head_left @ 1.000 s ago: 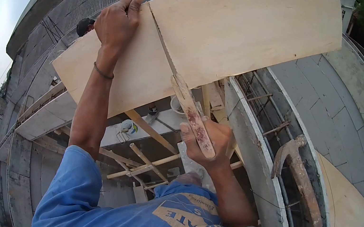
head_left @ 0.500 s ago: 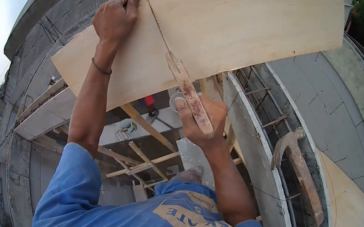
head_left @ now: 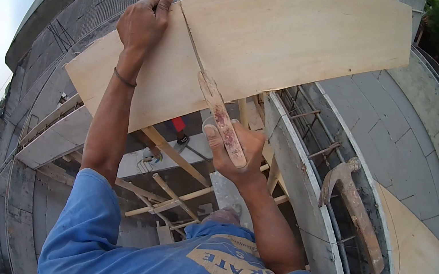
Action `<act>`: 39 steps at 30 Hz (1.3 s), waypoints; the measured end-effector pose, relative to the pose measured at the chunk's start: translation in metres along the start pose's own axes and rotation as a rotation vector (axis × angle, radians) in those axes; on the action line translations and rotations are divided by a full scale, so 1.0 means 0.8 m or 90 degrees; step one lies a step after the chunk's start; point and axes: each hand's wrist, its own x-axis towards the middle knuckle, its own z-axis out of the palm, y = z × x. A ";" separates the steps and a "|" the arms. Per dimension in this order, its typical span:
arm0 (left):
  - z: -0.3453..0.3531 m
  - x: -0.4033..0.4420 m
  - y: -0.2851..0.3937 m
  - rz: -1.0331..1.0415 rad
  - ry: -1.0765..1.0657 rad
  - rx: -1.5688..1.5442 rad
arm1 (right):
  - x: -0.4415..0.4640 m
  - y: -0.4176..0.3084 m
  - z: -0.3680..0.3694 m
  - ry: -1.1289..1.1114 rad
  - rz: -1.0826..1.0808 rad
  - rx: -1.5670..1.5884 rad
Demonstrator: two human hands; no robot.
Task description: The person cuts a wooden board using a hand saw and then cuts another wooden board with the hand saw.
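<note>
A long, pale plywood sheet [head_left: 305, 41] with a curved far edge lies across the view. My left hand [head_left: 144, 21] is closed over its far edge, thumb along the top, just left of a dark straight cut line. My right hand [head_left: 238, 150] is wrapped round the worn wooden handle of a handsaw [head_left: 221, 119], at the sheet's near edge. The handle lines up with the cut; the blade is mostly hidden, seen only as a thin dark line at most.
A claw hammer [head_left: 357, 209] rests on steel rebar [head_left: 348, 269] between concrete-faced form walls [head_left: 301, 168] at right. Wooden poles [head_left: 174, 202] cross below, where part of another person in red [head_left: 178, 124] shows. Another plywood piece [head_left: 414, 257] lies at lower right.
My right hand and the saw handle have drawn slightly back toward my body. My left hand stays on the sheet's edge, and the whole view has shifted a little.
</note>
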 end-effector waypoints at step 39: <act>0.032 -0.009 -0.019 -0.096 -0.071 -0.022 | -0.004 0.015 0.000 -0.066 0.099 0.011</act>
